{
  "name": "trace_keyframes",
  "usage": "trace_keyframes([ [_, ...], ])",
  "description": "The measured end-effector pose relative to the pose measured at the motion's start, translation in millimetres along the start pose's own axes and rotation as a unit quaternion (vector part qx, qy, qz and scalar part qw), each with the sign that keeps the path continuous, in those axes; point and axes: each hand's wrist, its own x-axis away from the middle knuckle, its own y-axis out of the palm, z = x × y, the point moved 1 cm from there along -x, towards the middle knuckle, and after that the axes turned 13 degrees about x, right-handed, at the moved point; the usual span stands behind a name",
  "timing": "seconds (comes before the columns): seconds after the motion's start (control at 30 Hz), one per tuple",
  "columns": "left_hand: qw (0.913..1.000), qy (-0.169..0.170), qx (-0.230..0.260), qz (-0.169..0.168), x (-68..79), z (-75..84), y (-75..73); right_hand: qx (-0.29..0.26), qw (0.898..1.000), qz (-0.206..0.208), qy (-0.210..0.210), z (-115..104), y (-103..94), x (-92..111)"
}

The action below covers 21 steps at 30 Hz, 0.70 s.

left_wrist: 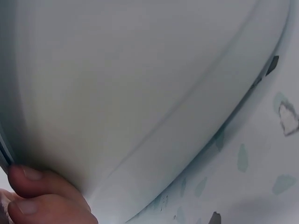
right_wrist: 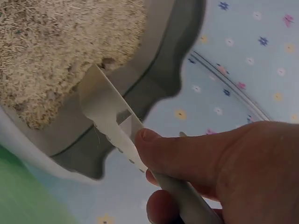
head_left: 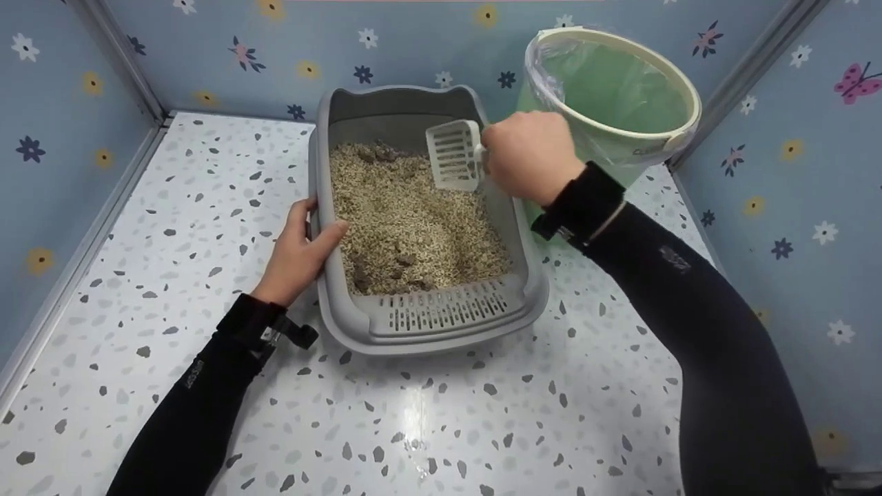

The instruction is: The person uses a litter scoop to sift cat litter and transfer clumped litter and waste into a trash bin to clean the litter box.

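A grey litter box [head_left: 427, 339] holds tan granular litter [head_left: 413, 213]. Dark clumps [head_left: 377, 151] lie in its back left part, and more clumps [head_left: 405, 260] near the front. On the left rim my left hand [head_left: 295, 258] grips the box, thumb over the edge and fingers outside; two of its fingers [left_wrist: 49, 198] show against the outer wall in the left wrist view. My right hand [head_left: 530, 155] holds a white slotted litter scoop [head_left: 453, 157] by its handle, above the back right of the litter. Bare slots show in the scoop's blade.
Close behind my right hand, a green bin [head_left: 692, 114] with a clear plastic liner [head_left: 548, 83] stands right of the box. Blue flowered walls [head_left: 413, 41] enclose the back and sides. The speckled white surface [head_left: 172, 275] extends around the box.
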Motion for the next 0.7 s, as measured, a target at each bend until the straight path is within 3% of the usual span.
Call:
trace_keyframes([
  [0.13,1.0000,0.001,-0.009,0.002,-0.9,-0.5,-0.1,0.076,0.996,-0.004,-0.036,-18,20.7,-23],
  [0.3,0.9999,-0.003,-0.012,0.002,0.2,-1.0,0.5,0.168,0.984,-0.018,-0.053,-26,30.6,-46],
  [0.5,0.9999,0.006,-0.010,0.002,0.7,0.0,-0.1,0.281,0.954,-0.057,-0.087,-36,25.8,-65],
  [0.7,1.0000,-0.001,-0.004,0.003,-0.3,0.1,-0.2,0.328,0.928,-0.152,-0.089,-47,23.4,-88],
])
